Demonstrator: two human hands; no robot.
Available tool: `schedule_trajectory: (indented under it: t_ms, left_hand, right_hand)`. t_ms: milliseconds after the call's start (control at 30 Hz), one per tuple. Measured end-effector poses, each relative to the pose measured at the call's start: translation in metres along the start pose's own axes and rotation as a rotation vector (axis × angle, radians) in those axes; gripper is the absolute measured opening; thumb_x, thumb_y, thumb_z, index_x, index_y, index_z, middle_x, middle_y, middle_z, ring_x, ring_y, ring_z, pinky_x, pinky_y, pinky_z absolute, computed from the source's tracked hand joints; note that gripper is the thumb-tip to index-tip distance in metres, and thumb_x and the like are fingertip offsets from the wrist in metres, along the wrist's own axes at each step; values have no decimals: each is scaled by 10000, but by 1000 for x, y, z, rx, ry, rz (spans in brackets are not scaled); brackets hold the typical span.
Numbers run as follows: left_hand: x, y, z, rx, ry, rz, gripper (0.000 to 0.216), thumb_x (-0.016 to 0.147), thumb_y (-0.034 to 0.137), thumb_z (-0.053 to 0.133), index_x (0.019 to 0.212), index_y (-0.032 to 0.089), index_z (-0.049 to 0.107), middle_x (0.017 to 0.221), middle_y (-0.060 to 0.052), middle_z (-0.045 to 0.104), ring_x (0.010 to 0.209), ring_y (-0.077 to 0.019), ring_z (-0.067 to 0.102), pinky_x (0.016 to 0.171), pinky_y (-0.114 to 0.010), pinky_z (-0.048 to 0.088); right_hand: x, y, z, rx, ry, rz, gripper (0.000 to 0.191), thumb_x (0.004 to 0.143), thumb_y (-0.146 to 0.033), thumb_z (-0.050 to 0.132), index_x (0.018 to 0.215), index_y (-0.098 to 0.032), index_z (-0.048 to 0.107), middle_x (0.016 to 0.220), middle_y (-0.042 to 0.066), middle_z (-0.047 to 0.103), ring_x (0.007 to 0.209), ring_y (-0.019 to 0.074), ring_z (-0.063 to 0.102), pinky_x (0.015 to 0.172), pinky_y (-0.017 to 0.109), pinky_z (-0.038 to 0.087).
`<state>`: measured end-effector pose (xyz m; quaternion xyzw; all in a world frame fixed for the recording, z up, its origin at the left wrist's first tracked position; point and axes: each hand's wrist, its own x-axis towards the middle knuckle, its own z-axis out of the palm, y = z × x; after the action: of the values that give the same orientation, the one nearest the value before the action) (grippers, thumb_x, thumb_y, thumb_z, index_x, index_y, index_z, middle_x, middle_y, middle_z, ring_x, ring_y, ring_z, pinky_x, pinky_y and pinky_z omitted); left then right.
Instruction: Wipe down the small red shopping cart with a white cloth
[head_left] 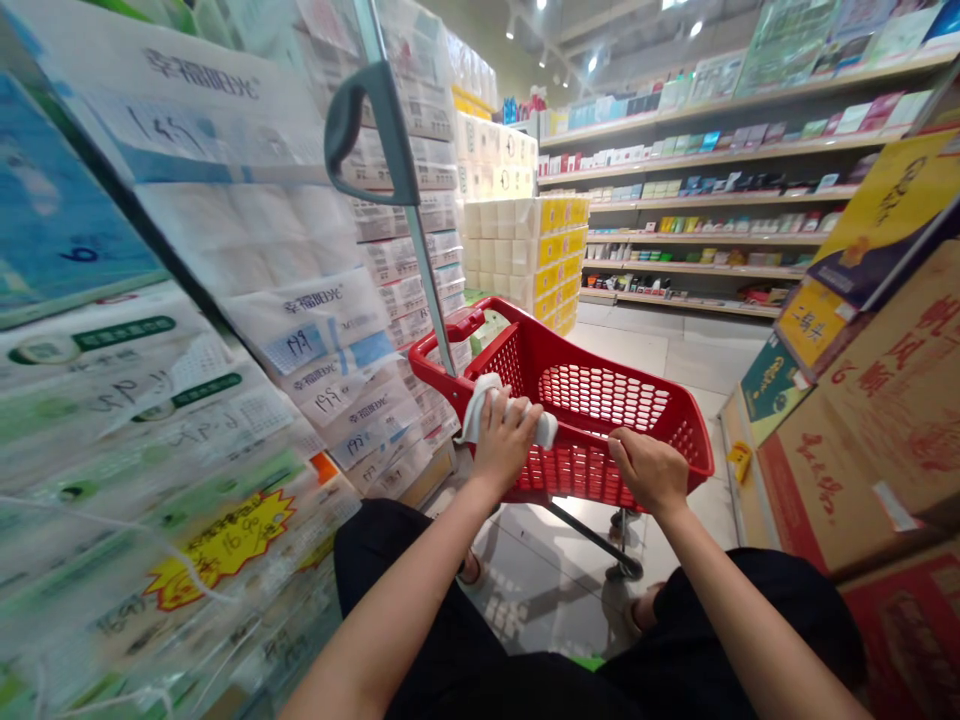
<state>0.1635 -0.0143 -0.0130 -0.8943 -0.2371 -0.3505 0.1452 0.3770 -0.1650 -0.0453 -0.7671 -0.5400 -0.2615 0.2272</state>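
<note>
A red plastic shopping basket trolley (600,385) stands in front of me, with a long metal pole and grey handle (394,135) rising at its left end. My left hand (506,440) is closed over a white cloth (486,400), pressing it against the near rim of the basket. Further right, my right hand (652,470) grips that same rim with its fingers wrapped over it. The inside of the basket shows only its perforated red walls. Below it, a dark metal leg (589,535) leads down to a caster wheel (624,570).
Stacked tissue packs (300,290) with handwritten price tags rise close on my left. Yellow and white paper packs (555,260) stand behind the trolley. Cardboard boxes (862,440) line the right side. Shelves of small goods (712,190) fill the back, beyond a tiled floor (637,350).
</note>
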Motion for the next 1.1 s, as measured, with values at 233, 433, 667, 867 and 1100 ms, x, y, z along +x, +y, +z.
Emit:
schedule_trajectory:
  t_ms: [233, 433, 667, 867, 1100]
  left_hand:
    - [0, 65, 16, -29, -83, 244, 586, 943, 277, 467, 1510, 283, 319, 1577, -9, 305, 1449, -311, 246, 1202, -564, 169]
    - [5, 7, -6, 66, -149, 329, 629, 934, 196, 444, 1530, 287, 265, 1589, 9, 281, 1447, -250, 280, 1214, -472, 194]
    - [8, -70, -41, 88, -94, 176, 567, 937, 191, 466, 1487, 268, 353, 1514, -37, 416, 1422, -229, 335, 1217, -451, 229]
    - [5, -55, -29, 61, -57, 41, 432, 954, 250, 467, 1385, 245, 469, 1435, -61, 486, 1440, -271, 281, 1219, -519, 175]
    - [9, 14, 4, -22, -116, 170, 380, 982, 227, 429, 1356, 258, 488, 1290, -56, 576, 1301, -243, 440, 1175, -473, 238]
  right_hand:
    - [-1, 9, -2, -1, 14, -57, 400, 999, -435, 352, 878, -203, 655, 749, 26, 679, 670, 133, 574, 600, 289, 245]
    - [-2, 20, -3, 3, 44, -73, 364, 993, -426, 382, 926, -209, 668, 811, 20, 706, 701, 127, 601, 613, 274, 276]
    - [-1, 21, -2, -8, 27, -70, 379, 991, -436, 378, 936, -206, 674, 832, 32, 712, 701, 139, 600, 599, 282, 268]
    - [0, 11, -2, 7, 27, -44, 401, 991, -443, 365, 862, -199, 655, 759, 34, 687, 679, 147, 573, 592, 295, 237]
    - [-1, 4, 1, -14, 21, -53, 360, 984, -432, 394, 873, -205, 650, 758, 21, 675, 693, 142, 571, 606, 299, 236]
